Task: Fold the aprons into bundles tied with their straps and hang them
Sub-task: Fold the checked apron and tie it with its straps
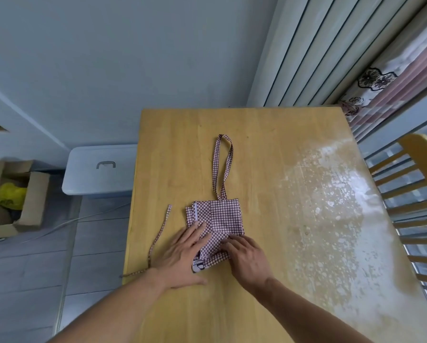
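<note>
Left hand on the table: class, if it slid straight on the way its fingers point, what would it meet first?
The left hand points away and to the right, fingers already flat on the folded checked apron. Going on, it would probably just push that cloth.

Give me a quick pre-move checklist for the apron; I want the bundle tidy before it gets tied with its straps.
1. Apron folded compact on the table: ok.
2. Left hand pressing the fold flat: ok.
3. Right hand on the near edge: ok; grip cannot tell.
4. Loose strap free and within reach, left of the bundle: ok.
5. Neck loop lying flat beyond the bundle: ok.
6. Second strap located: cannot tell.
</note>
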{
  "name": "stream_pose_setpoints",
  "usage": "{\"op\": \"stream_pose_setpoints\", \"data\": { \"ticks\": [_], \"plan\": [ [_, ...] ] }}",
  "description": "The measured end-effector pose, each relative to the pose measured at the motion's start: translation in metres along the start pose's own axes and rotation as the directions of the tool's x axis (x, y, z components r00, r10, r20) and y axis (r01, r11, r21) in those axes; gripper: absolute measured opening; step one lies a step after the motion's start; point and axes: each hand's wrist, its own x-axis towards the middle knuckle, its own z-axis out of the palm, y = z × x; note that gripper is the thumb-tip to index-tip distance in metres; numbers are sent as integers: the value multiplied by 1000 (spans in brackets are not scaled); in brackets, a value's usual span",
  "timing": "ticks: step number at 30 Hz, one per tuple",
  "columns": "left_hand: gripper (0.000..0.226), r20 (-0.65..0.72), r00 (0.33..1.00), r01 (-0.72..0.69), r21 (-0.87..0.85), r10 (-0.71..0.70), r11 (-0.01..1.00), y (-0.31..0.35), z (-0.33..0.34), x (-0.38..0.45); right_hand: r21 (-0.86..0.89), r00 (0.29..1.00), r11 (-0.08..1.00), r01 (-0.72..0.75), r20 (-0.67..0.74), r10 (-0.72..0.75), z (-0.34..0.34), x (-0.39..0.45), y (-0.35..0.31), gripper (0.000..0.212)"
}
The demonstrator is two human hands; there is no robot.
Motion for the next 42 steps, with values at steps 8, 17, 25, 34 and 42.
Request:
{"op": "stream_pose_setpoints", "data": {
  "ticks": [8,17,25,34,42],
  "plan": [
    [49,-210,974,20,-282,-82,959,4,12,-32,165,957,983,-86,287,36,-25,-13,-1,28],
    [27,192,938,343,-621,-287,705,18,24,-40,347,813,799,-491,511,277,-30,-30,-12,47],
    [40,201,866,486,-551,-457,679,19,28,-31,371,725,635,-677,485,489,-17,-42,2,51],
    [42,166,791,565,-565,-589,601,16,26,-32,272,668,612,-743,357,653,-4,-41,-9,38],
    [32,206,855,468,-699,-475,540,-14,14,-46,12,991,993,-118,-64,118,4,-43,-30,38]
  ]
}}
